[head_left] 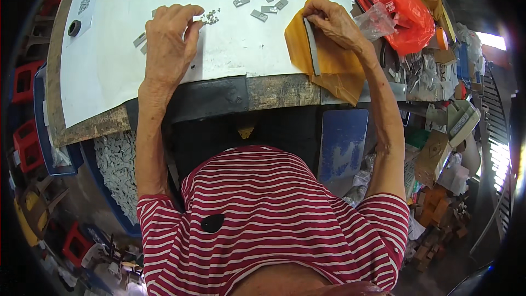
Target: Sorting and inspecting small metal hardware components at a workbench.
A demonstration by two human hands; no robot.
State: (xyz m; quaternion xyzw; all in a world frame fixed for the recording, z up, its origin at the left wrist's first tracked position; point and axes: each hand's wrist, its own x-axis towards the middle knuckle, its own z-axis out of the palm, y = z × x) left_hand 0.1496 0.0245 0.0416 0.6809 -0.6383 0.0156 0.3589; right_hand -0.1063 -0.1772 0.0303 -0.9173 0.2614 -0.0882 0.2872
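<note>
Sheeting of creased amber film or paper (pixel 342 79), probably light and soft, overhangs the near edge of the worn wooden table (pixel 279 92). Over it, a long flat grey bar (pixel 314 52) looks stiff, best held by its far end, where the bare right hand (pixel 331 21) pinches it. The bare left hand (pixel 171 38) has thumb and forefinger parted beside tiny brass-coloured bits (pixel 210 17), likely easily scattered.

Left forearm (pixel 150 137) runs nearly straight across the near edge of the worktop (pixel 279 92); the left hand (pixel 172 41), back upward, has bent fingers, with the tips of thumb and forefinger slightly apart. Right forearm (pixel 386 115) slants inward over the same edge; the right hand (pixel 334 23) is closed in a pinch.
</note>
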